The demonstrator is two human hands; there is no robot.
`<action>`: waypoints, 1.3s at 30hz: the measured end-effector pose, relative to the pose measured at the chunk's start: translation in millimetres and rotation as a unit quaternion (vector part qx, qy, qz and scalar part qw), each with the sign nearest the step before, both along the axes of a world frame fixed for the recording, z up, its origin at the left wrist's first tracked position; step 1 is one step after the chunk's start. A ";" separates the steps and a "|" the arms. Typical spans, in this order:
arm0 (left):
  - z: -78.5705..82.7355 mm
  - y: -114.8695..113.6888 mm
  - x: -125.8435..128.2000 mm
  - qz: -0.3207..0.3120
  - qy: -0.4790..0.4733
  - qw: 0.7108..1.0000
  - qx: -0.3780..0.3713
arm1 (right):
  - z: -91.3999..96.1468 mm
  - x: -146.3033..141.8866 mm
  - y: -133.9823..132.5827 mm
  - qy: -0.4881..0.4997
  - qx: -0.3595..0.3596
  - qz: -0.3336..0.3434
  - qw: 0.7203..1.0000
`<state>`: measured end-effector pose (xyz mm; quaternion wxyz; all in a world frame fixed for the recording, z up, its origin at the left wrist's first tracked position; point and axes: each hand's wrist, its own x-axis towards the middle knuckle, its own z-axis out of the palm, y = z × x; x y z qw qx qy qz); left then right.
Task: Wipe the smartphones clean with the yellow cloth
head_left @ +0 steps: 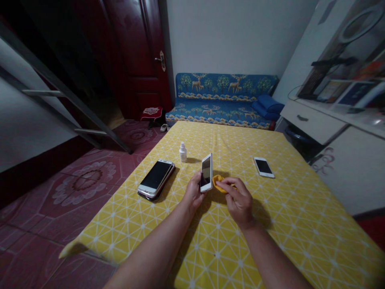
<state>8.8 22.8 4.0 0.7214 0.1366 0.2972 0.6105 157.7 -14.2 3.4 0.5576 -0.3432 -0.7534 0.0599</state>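
My left hand (194,192) grips a white smartphone (206,172) that stands tilted on its lower edge, with its dark screen facing left. My right hand (239,202) pinches a crumpled yellow cloth (218,184), which sits just right of the phone's lower half. A small white dropper bottle (183,152) stands beyond the phone. To the left of my left hand lies a stack of smartphones (155,179). Another white smartphone (264,167) lies face up to the far side of my right hand. All of these are on a yellow patterned tablecloth (270,208).
A blue sofa with a deer pattern (222,100) stands past the table's far end. A white drawer unit (311,120) is at the right. A metal ladder (63,96) leans at the left, over a patterned red floor (84,188). A dark red door (141,52) is behind.
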 end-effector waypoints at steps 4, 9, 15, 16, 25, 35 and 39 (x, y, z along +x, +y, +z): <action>-2.5 -3.5 2.1 -0.027 0.040 0.998 0.043 | 5.6 -2.8 -2.9 -0.057 0.042 0.034 0.997; -4.8 -4.3 2.9 -0.030 0.086 0.993 0.076 | 5.2 -3.7 -0.4 -0.063 0.057 0.018 0.996; -10.4 -4.8 6.6 -0.037 0.148 0.982 0.112 | -4.1 5.4 8.4 -0.009 0.035 -0.066 0.997; -11.3 -5.1 6.9 -0.044 0.156 0.980 0.113 | -4.9 7.6 9.6 0.003 0.034 -0.077 0.996; -9.2 -10.2 6.3 -0.111 0.164 0.975 0.096 | 0.7 15.6 9.7 0.096 0.003 -0.126 0.987; -1.7 -13.7 2.5 -0.164 0.166 0.967 0.102 | 3.0 8.8 6.3 0.238 -0.098 -0.078 0.963; 0.6 -14.2 1.6 -0.175 0.170 0.965 0.098 | -2.0 8.1 8.4 0.274 -0.115 -0.079 0.952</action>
